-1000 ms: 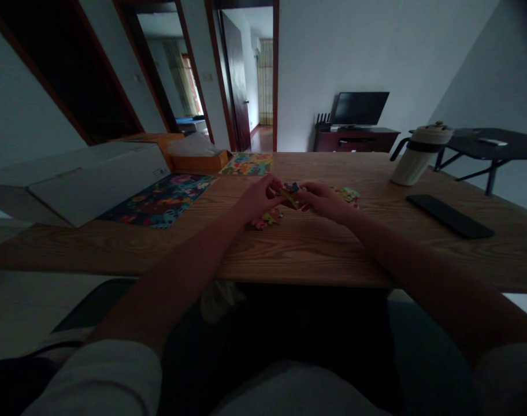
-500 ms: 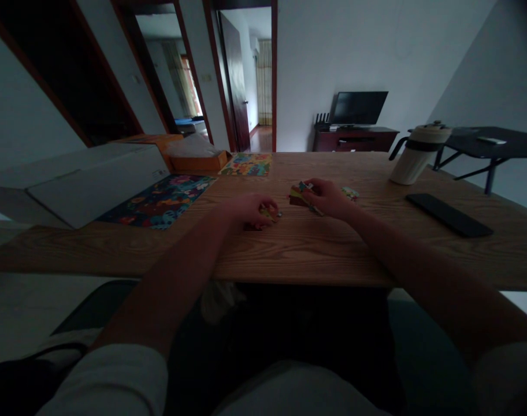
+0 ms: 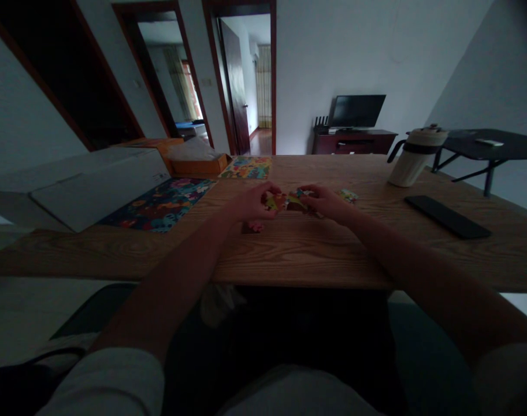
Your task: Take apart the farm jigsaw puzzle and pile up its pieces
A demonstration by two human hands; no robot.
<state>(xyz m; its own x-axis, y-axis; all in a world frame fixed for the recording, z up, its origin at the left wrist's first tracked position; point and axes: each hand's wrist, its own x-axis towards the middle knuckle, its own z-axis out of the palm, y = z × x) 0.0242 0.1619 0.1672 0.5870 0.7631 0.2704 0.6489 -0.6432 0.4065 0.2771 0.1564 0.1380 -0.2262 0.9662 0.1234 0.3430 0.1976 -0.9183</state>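
Observation:
My left hand [image 3: 259, 202] pinches a yellow-green and orange jigsaw puzzle piece [image 3: 277, 201] just above the wooden table. Facing it, my right hand [image 3: 319, 201] grips another puzzle piece [image 3: 296, 202], brown with green and teal parts. The two pieces are edge to edge; whether they interlock I cannot tell. A dark puzzle piece with pink on it [image 3: 252, 227] lies on the table below my left hand. Behind my right wrist lie more colourful puzzle pieces [image 3: 348, 196].
On the left, a dark printed puzzle sheet [image 3: 159, 202] lies by a white box [image 3: 94, 179]. Farther back are an orange box [image 3: 198, 166] and a bright puzzle sheet [image 3: 248, 167]. A white jug [image 3: 415, 159] and a black flat slab [image 3: 445, 216] occupy the right side.
My left hand has lifted a puzzle piece and brought it up to the piece in my right hand. The pink-marked piece now shows uncovered on the table.

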